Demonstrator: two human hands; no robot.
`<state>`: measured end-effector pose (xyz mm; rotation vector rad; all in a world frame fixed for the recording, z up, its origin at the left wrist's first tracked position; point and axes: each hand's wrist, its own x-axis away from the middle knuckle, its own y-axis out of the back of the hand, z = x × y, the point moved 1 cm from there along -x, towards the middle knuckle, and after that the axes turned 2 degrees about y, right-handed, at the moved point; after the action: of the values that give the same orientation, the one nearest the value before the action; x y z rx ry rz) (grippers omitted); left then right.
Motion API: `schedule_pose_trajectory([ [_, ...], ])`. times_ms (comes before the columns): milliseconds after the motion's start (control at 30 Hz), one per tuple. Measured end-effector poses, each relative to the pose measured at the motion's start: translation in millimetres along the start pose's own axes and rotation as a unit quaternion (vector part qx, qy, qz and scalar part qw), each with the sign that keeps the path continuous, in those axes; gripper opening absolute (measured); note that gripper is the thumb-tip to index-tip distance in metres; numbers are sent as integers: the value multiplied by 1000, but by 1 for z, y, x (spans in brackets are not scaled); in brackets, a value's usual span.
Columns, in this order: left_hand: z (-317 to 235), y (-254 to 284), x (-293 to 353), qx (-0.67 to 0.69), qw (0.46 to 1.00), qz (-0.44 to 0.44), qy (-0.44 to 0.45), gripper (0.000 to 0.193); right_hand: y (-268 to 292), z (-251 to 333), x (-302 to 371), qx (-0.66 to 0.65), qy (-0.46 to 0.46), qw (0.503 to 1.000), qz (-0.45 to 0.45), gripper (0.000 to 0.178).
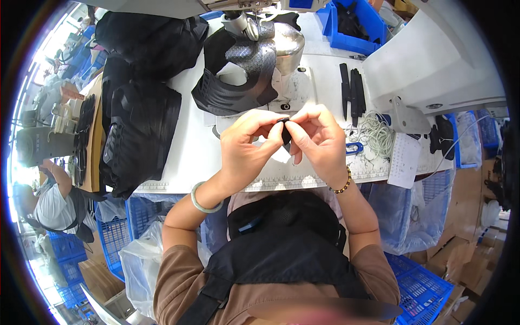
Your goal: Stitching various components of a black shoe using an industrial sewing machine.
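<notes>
A small black piece of material is pinched between the fingertips of my left hand and my right hand, above the table's near edge. Both hands are closed on it, and the fingers cover much of it. Just beyond them, a dark grey and black shoe upper lies under the sewing machine head, beside a shiny metal machine part. Blue-handled thread snips lie to the right of my right hand.
Black shoe uppers are piled on the left. Black strips, a tangle of pale cord and a white card lie on the right. A blue bin stands at the back; a lined blue crate sits below the table. Another person is at far left.
</notes>
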<state>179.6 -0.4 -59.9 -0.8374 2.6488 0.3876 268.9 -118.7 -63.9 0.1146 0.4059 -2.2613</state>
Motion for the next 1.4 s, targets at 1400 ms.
schedule_pose_trajectory([
  [1400,-54,47,-32,146,948,172,223,12,3,49,-32,443,374,802,140,30],
])
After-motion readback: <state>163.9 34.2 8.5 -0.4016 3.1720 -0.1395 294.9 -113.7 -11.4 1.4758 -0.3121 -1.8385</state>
